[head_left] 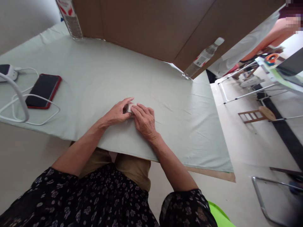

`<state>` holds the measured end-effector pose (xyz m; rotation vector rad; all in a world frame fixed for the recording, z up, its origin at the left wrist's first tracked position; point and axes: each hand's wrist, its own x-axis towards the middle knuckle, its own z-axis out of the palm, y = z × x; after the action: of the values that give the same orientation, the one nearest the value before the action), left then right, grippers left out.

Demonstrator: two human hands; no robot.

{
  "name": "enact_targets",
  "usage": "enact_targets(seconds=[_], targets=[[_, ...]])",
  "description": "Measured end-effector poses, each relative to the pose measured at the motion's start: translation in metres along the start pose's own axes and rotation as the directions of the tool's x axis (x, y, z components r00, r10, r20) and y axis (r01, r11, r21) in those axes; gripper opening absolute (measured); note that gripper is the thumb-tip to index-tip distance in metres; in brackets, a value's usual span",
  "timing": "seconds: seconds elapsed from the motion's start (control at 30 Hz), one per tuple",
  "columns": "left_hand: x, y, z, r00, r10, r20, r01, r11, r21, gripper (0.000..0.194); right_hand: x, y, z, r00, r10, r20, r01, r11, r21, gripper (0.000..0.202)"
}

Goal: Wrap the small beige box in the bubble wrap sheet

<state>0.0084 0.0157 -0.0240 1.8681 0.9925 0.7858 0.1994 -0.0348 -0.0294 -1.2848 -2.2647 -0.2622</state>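
Note:
Both hands meet over the pale green tablecloth [101, 75], near the front of the table. A small whitish object [130, 108] shows between them; its kind is too small to make out. My left hand [118, 111] curls round its left side, thumb below and fingers above. My right hand [145, 119] lies over its right side, fingers bent and pressed against it. Most of the small object is hidden by the fingers.
A phone [44, 91] in a red case lies at left beside a white cable [50, 119] and a white plug unit [8, 73]. A brown cardboard panel [142, 28] stands behind, with a bottle [71, 22] at left and another bottle [203, 58] at right.

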Motion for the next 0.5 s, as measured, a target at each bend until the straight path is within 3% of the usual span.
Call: enact_targets(seconds=[0.23,0.5], targets=[[-0.003,0.002,-0.002,0.997,0.073,-0.04,-0.071,0.996,0.049,0.08,-0.003,-0.003,0.002,0.997,0.055,0.058,-0.058,0.997,0.042,0.039],[-0.004,0.009,-0.004,1.0,0.028,0.006,-0.028,1.0,0.008,0.083,-0.004,-0.001,-0.005,0.987,0.159,-0.036,-0.148,0.968,0.204,0.039]])
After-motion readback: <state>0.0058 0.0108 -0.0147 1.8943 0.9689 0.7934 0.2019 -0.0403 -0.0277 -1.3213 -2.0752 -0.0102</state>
